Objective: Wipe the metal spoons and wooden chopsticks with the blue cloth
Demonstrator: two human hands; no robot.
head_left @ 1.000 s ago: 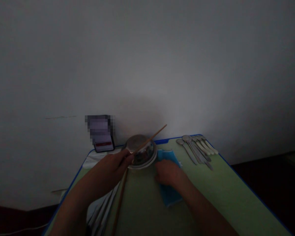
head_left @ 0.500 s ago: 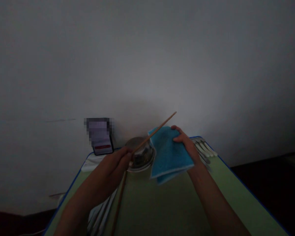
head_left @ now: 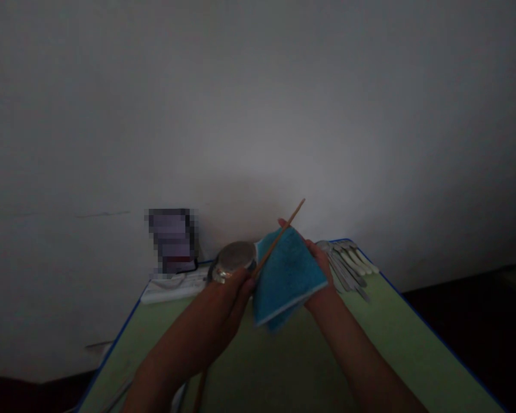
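In the head view, my left hand (head_left: 226, 301) is closed around the lower end of a thin wooden chopstick (head_left: 279, 238). The chopstick slants up and to the right, lying across the front of a folded blue cloth (head_left: 290, 278) with a pale edge. My right hand (head_left: 320, 275) grips that cloth from behind, its palm and most fingers hidden; one fingertip shows above the top edge. Just left of the cloth sits a round metal container (head_left: 236, 255) with a flat top, partly covered by my left hand.
Several forks and spoons with pale handles (head_left: 352, 264) lie at the table's back right. A phone (head_left: 172, 241) leans on the wall above a white object (head_left: 167, 289). Another wooden stick (head_left: 200, 391) lies on the green, blue-edged table (head_left: 395, 332), near more utensils.
My left hand has moved right with the chopstick, uncovering part of the metal container. My right hand and the cloth have shifted left, the cloth now behind more of the chopstick.
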